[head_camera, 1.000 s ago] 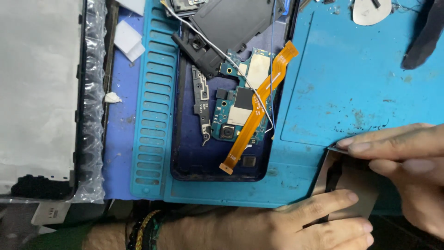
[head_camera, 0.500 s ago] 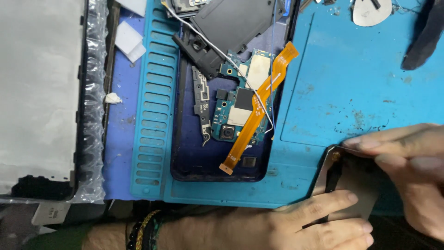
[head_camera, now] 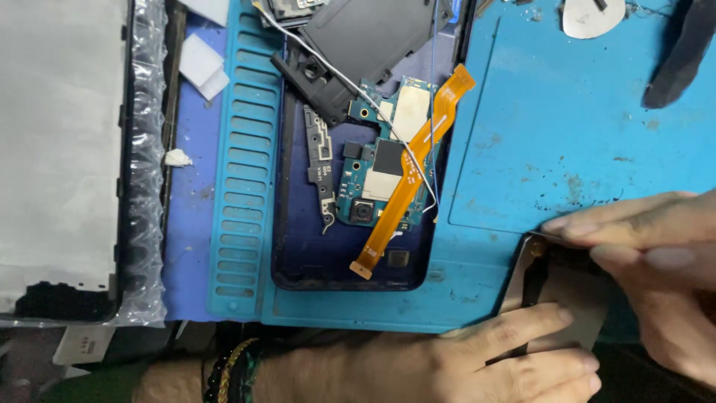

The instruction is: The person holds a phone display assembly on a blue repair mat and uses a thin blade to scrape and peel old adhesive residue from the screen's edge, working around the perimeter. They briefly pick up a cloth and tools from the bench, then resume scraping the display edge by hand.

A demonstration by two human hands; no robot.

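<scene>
A thin grey phone panel with a dark strip lies at the lower right, partly off the blue work mat. My left hand reaches in from the bottom edge and presses two fingers flat on the panel's lower part. My right hand comes from the right, its fingertips pinched along the panel's upper edge near the corner. The rest of the panel is hidden under both hands.
A dark blue phone housing lies mid-mat with a green circuit board, an orange flex cable and a black cover. A wrapped screen sits left. A white pick and black tool lie top right.
My right hand's fingers have slid left along the panel's upper edge to its corner. A thin metal tip seen beside them a second ago no longer shows. My left hand has barely moved.
</scene>
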